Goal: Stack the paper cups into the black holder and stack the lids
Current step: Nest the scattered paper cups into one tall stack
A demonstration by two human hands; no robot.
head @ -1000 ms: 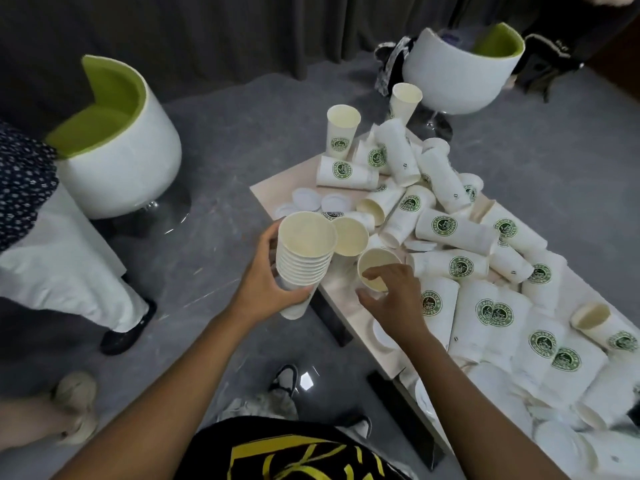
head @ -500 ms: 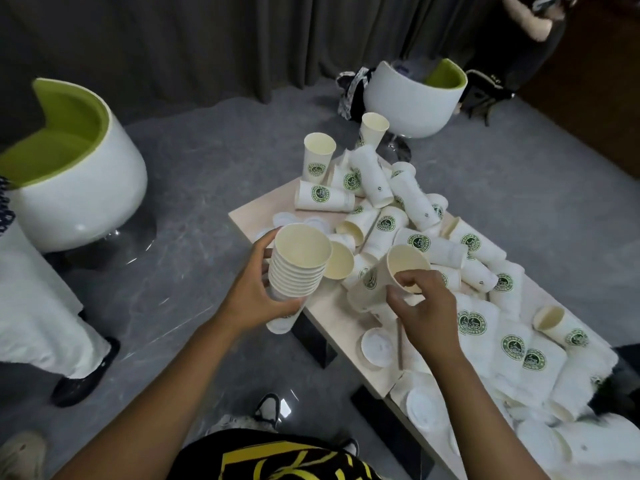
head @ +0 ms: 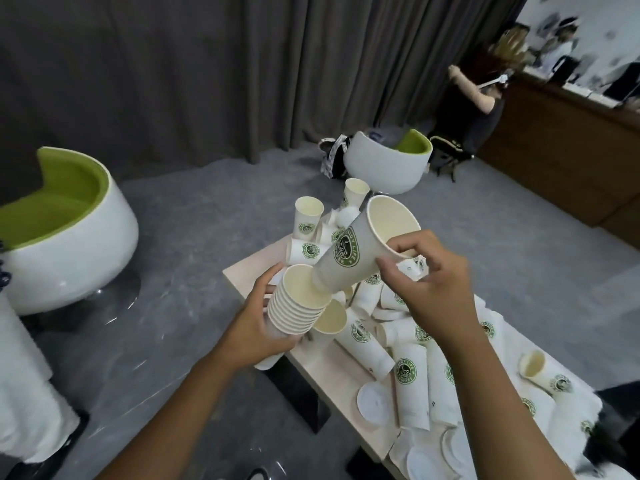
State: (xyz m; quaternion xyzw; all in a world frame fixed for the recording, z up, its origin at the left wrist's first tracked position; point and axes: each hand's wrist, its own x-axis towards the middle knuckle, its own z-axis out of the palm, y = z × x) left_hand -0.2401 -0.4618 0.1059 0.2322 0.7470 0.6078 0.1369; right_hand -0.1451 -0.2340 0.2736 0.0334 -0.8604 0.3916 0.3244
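My left hand (head: 254, 327) grips a stack of nested white paper cups (head: 294, 311), mouth up, at the table's near-left corner. My right hand (head: 429, 289) holds a single white cup with a green logo (head: 356, 252) by its rim, tilted, its base just inside the mouth of the stack's top cup. Many more cups (head: 410, 382) lie scattered on the low wooden table (head: 325, 368), and two stand upright at the far end (head: 307, 216). White lids (head: 375, 400) lie flat near the front edge. No black holder is in view.
A white and green tub chair (head: 69, 237) stands at the left, another (head: 388, 164) beyond the table. A person in white trousers (head: 24, 393) stands at the far left. Another person (head: 481, 98) is at a wooden counter at the back right.
My right hand lifted one cup off the table and brought it up and left, setting its base into the stack in my left hand. The camera tilted upward.
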